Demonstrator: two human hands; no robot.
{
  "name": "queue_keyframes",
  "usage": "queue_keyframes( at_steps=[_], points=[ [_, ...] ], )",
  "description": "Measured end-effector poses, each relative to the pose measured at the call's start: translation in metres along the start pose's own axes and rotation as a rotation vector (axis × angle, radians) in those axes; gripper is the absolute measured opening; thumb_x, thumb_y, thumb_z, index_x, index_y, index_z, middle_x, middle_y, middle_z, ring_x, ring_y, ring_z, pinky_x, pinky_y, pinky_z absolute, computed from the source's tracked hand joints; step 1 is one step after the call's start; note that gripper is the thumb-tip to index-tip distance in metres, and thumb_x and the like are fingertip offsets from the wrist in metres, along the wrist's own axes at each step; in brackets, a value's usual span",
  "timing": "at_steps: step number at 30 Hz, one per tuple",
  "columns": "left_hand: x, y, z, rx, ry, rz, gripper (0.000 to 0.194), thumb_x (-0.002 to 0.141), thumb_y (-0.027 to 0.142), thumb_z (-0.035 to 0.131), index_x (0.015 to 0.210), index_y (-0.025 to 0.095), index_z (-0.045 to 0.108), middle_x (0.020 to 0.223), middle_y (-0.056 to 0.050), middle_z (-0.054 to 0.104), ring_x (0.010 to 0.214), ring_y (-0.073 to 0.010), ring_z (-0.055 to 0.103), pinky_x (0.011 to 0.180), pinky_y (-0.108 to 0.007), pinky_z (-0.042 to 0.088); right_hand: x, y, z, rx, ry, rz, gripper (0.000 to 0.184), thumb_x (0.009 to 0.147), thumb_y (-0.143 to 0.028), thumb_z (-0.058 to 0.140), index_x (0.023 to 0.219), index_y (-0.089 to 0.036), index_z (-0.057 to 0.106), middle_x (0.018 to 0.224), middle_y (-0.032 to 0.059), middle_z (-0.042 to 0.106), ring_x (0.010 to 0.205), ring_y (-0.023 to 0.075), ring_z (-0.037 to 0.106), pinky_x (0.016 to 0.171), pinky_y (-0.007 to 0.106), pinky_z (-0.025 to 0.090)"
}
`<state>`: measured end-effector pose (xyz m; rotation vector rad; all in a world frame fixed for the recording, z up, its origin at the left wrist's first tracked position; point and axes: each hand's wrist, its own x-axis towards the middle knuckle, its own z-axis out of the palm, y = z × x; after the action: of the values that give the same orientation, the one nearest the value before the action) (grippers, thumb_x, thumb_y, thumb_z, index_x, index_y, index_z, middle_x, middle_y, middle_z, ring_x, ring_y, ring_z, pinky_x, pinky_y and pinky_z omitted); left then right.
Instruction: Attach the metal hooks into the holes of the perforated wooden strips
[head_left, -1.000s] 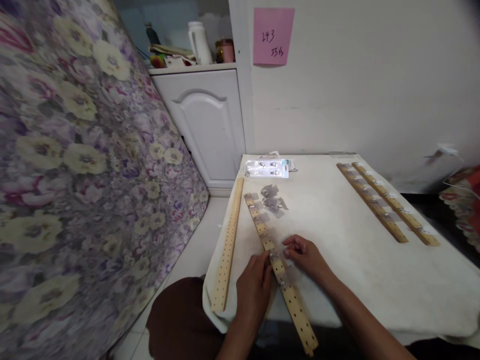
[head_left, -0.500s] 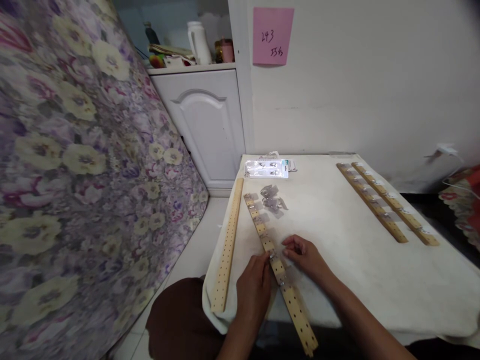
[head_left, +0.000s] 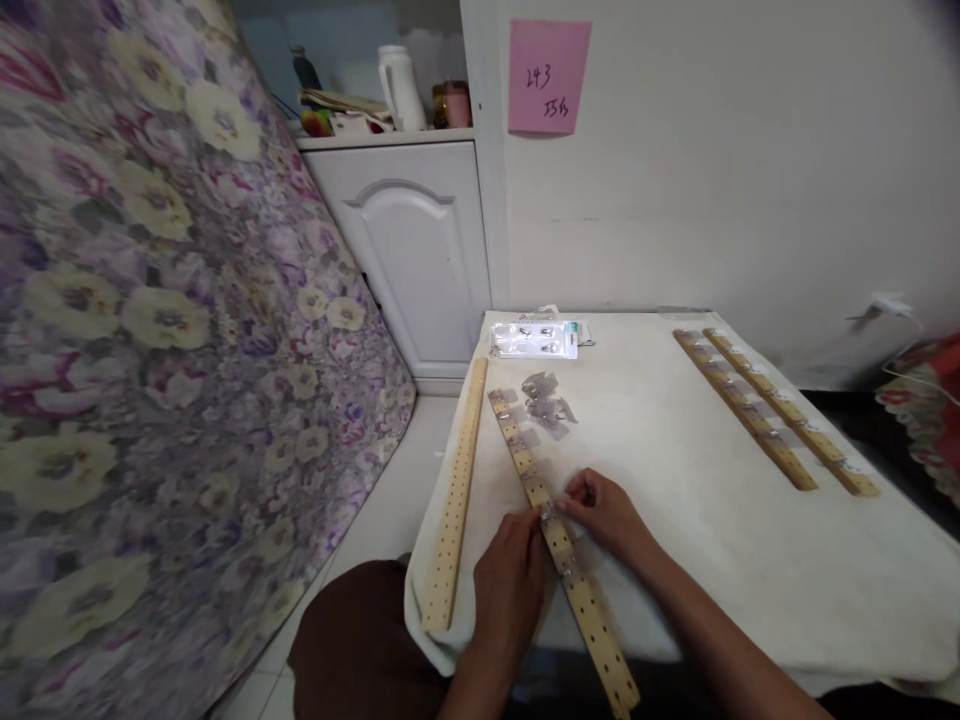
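Strip of perforated wood, aslant on the cloth-covered bench, near end overhanging the edge, metal clips spaced along it. Left hand: fingertips at the strip's left edge, beside one clip; whether this grip is clamped cannot be told. Right hand: thumb and finger drawn close at that clip's right side, hold unclear. Loose clips lie beyond; a second strip lies left.

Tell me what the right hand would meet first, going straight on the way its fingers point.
Most likely the small clip on the perforated wooden strip; the right hand may already touch it, as depth is unclear. Just beyond lies the left hand.
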<state>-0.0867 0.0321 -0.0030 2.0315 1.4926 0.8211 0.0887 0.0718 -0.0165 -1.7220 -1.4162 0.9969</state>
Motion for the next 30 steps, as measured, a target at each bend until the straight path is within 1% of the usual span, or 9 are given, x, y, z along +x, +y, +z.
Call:
queue_keyframes(
  at_steps=[12, 18, 23, 27, 28, 30],
  points=[
    [0.002, 0.000, 0.001, 0.022, 0.000, -0.017, 0.030, 0.092, 0.025, 0.037, 0.117, 0.028, 0.053, 0.102, -0.002, 0.062, 0.096, -0.0154, 0.060, 0.081, -0.028, 0.048, 0.001, -0.001, 0.002, -0.011, 0.012, 0.057, 0.017, 0.065, -0.031, 0.067, 0.075, -0.021, 0.058, 0.061, -0.0033, 0.061, 0.056, 0.0125, 0.052, 0.053, 0.022, 0.036],
    [0.002, 0.005, -0.003, 0.012, 0.011, -0.027, 0.029, 0.090, 0.023, 0.039, 0.114, 0.028, 0.056, 0.100, -0.001, 0.063, 0.094, -0.0156, 0.061, 0.079, -0.027, 0.048, -0.002, -0.002, 0.003, 0.003, 0.039, 0.035, 0.017, 0.065, -0.032, 0.067, 0.074, -0.021, 0.058, 0.061, -0.0037, 0.060, 0.056, 0.0125, 0.053, 0.053, 0.022, 0.037],
    [0.002, 0.010, -0.007, -0.032, 0.023, -0.033, 0.030, 0.088, 0.023, 0.040, 0.113, 0.026, 0.056, 0.099, -0.002, 0.064, 0.093, -0.0165, 0.061, 0.079, -0.028, 0.048, -0.003, 0.001, 0.004, 0.086, 0.051, -0.007, 0.017, 0.066, -0.034, 0.066, 0.072, -0.020, 0.059, 0.060, -0.0029, 0.059, 0.057, 0.0129, 0.053, 0.053, 0.022, 0.039],
    [0.001, 0.009, -0.009, -0.074, 0.022, -0.079, 0.031, 0.087, 0.026, 0.041, 0.114, 0.025, 0.056, 0.101, -0.003, 0.065, 0.093, -0.0176, 0.061, 0.080, -0.030, 0.048, 0.000, 0.006, -0.003, 0.213, 0.006, -0.020, 0.019, 0.074, -0.038, 0.058, 0.076, -0.019, 0.057, 0.059, -0.0039, 0.054, 0.050, 0.0107, 0.049, 0.047, 0.021, 0.037],
    [0.001, 0.008, -0.010, -0.085, 0.023, -0.099, 0.031, 0.087, 0.027, 0.042, 0.115, 0.025, 0.055, 0.101, -0.003, 0.065, 0.092, -0.0179, 0.062, 0.079, -0.030, 0.048, 0.003, 0.007, -0.007, 0.236, 0.015, -0.023, 0.020, 0.075, -0.038, 0.056, 0.078, -0.019, 0.057, 0.058, -0.0046, 0.052, 0.047, 0.0101, 0.047, 0.045, 0.021, 0.036],
    [0.001, 0.005, -0.010, -0.103, 0.026, -0.137, 0.032, 0.086, 0.028, 0.042, 0.115, 0.023, 0.055, 0.101, -0.004, 0.066, 0.090, -0.0186, 0.062, 0.078, -0.031, 0.048, 0.013, 0.010, -0.014, 0.246, 0.079, -0.043, 0.020, 0.076, -0.038, 0.054, 0.079, -0.019, 0.056, 0.056, -0.0057, 0.049, 0.044, 0.0098, 0.045, 0.043, 0.021, 0.035]
  ],
)
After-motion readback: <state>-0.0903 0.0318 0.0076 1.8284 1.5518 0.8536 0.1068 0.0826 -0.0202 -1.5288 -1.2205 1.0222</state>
